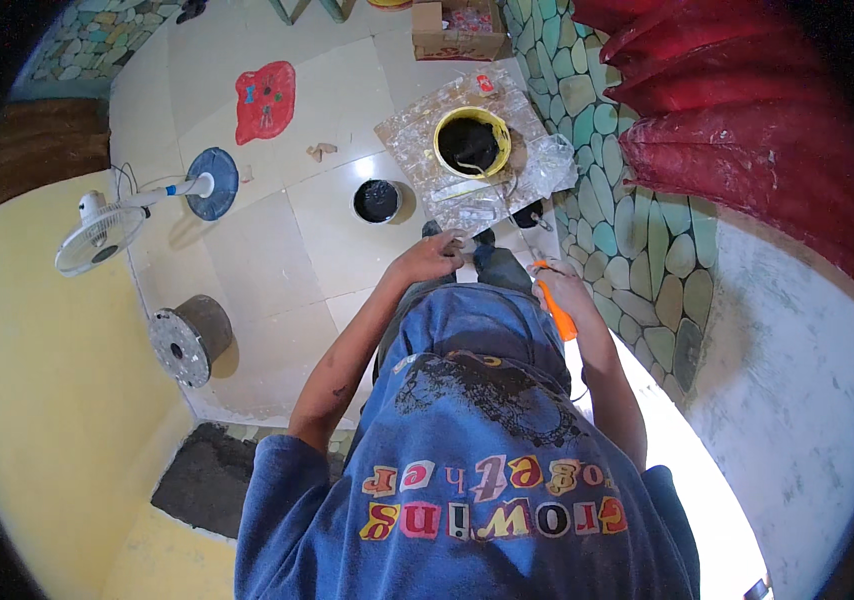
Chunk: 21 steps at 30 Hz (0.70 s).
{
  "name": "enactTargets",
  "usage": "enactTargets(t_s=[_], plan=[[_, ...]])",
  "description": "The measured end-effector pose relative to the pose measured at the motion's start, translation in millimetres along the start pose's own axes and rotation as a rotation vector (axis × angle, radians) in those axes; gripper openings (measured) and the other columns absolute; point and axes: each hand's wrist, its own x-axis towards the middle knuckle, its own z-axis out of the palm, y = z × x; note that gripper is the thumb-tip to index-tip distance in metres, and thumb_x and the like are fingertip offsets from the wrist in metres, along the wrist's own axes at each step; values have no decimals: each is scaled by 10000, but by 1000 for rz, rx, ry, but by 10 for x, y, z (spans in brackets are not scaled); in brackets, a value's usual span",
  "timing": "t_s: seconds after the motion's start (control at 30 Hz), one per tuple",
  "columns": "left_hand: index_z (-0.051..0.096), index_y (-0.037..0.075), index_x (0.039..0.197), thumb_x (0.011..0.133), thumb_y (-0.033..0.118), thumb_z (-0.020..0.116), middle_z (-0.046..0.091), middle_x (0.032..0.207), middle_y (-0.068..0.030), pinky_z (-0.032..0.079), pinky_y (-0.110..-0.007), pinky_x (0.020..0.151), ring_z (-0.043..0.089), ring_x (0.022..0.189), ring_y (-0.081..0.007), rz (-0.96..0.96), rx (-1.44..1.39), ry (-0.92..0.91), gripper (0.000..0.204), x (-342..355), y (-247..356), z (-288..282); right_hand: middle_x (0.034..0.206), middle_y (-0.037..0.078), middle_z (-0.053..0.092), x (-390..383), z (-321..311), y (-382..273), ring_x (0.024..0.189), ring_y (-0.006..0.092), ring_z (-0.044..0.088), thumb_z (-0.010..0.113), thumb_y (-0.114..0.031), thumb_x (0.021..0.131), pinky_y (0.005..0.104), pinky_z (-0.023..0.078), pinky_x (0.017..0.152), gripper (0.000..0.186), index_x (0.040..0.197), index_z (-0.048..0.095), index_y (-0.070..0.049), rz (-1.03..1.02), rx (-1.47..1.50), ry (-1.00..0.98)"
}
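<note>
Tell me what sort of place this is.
Probably a room under decoration: a painted stone-pattern wall, a yellow-rimmed paint bucket on plastic sheeting, and a fan lying on the tiled floor.

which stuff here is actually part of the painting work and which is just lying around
In use: orange-handled tool in the right hand; left hand by the knee; yellow bucket of dark paint on plastic sheet; small black pot.

Lying about: standing fan; cable spool; red mat; cardboard box.
</note>
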Motion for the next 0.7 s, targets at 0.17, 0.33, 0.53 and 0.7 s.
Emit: enactTargets(t_s=[0.17,0.33,0.53,0.7], plan=[[431,43,1360,798,265,669,595,1202,-205,479,-366,925,604,1084,-299,-5,35,19,649,68,72,37,609,12,522,77,-7,69,456,109,489,610,-163,852,250,404,416,165,974,575,-57,-47,-34,-17],[428,36,1363,801,254,664,601,1190,-208,483,-367,917,617,1060,-299,15,23,49,647,136,72,108,613,18,522,52,11,12,432,115,479,553,-161,855,251,405,402,305,1139,604,-62,-6,-11,-26],[426,35,1367,809,270,675,606,1197,-185,491,-364,905,623,1046,-297,36,69,52,655,121,72,146,689,17,543,263,-243,257,542,104,517,583,-44,802,248,433,453,534,1331,513,-78,10,274,-224],[432,36,1364,820,254,666,604,1207,-181,493,-361,913,623,1050,-290,-30,25,64,631,60,35,192,672,19,539,173,-203,126,544,106,522,571,-65,805,264,427,445,529,1330,510,-61,8,53,-122]])
